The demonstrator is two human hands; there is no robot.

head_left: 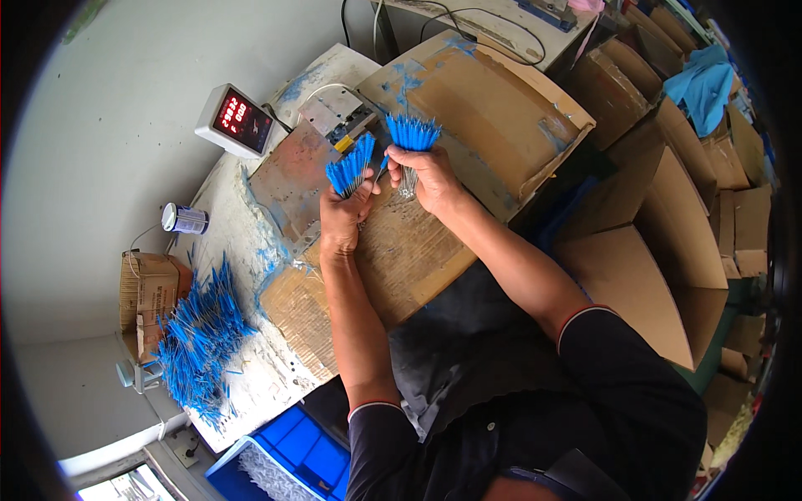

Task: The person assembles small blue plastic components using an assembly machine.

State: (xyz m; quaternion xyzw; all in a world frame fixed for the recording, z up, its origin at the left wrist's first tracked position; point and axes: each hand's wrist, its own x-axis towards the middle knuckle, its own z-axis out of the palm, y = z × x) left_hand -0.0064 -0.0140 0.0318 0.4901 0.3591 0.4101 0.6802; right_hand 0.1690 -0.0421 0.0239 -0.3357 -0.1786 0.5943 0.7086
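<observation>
A person's left hand [342,219] grips a bundle of blue-ended rods [351,169], fingers hiding much of the lower stems. Just beside it, the right hand [428,177] is clamped on a second bundle [413,134], its middle covered by the thumb. Which hand holds the single blue piece [383,166] between them is unclear. Left of the left hand, a tangled pile [200,342] lies on the bench [284,355], individual rods hard to separate.

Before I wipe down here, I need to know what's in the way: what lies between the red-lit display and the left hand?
A flat, stained plate lies between the display and the left hand, as the head view shows.
</observation>
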